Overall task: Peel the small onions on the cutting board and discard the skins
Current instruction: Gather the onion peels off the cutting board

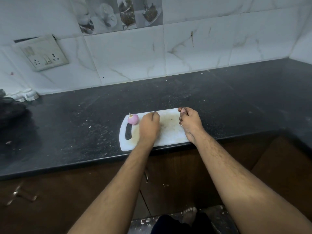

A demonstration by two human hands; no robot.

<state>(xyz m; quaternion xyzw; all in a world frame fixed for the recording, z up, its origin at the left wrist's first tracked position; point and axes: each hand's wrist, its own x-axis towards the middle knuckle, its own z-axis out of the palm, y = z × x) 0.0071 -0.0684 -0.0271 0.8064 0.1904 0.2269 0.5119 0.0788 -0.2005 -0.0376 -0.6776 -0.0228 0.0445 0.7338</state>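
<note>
One cutting board lies at the near edge of the desk. The board is white plastic, rectangular with rounded corners, with one oblong handle slot at its 9 o'clock end. Its central surface carries a brownish stain. The desk surface is dark, speckled stone with pale crumbs scattered over it.

One small onion is visible. It is round, pinkish-purple and smooth, with a short dry tuft at the top. It rests on the board at the 10 o'clock corner, just above the handle slot.

The left hand rests knuckles-up on the board, just beside the onion at the onion's 3 o'clock. Its fingers are curled under; whether it holds anything cannot be told. The right hand sits at the board's 3 o'clock end with fingers curled inward around something small; a dark brownish piece shows at the fingertips, but its identity is not clear.

The wall at 12 o'clock is clad in glossy white marble-pattern tiles. One switch-and-socket plate is mounted at 10 o'clock. Brown wooden cabinet fronts sit below the desk.
</note>
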